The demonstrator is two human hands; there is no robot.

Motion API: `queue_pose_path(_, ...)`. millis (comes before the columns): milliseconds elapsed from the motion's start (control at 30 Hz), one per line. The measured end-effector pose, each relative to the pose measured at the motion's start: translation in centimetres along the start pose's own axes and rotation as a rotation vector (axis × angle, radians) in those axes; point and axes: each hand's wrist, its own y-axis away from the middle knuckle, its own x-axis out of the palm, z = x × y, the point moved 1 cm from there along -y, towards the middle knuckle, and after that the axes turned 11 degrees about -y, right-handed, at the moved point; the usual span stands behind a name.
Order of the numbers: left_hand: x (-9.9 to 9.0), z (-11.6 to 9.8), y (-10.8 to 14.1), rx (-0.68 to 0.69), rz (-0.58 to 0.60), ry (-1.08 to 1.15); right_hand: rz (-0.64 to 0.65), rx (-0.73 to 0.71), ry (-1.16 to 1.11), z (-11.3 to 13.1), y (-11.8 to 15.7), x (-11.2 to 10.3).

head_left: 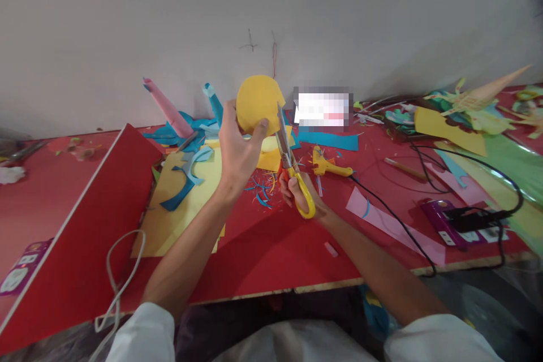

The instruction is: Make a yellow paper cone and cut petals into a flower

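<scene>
Raised above the table, a rounded piece of yellow paper is gripped by my left hand, thumb on its front face and fingers behind. My right hand is closed on scissors with yellow and red handles. The scissor blades point up and lie at the right edge of the yellow paper. Below my hands, thin blue and yellow paper trimmings are scattered on the red table.
A yellow glue gun with a black cord lies right of the scissors. Paper sheets are at left beside a red upright board. Paper cones stand behind. A purple power strip sits at right.
</scene>
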Motion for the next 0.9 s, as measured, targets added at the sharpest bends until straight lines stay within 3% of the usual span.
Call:
queue_pose_path(233,0.1,0.1,0.0,-0.023,-0.001,0.04,-0.015,-0.066,-0.078,-0.3,0.1,0.3)
queue_pose_path(900,0.3,0.3,-0.1,-0.052,-0.015,0.043,-0.068,-0.003,-0.125,1.0,0.5,1.2)
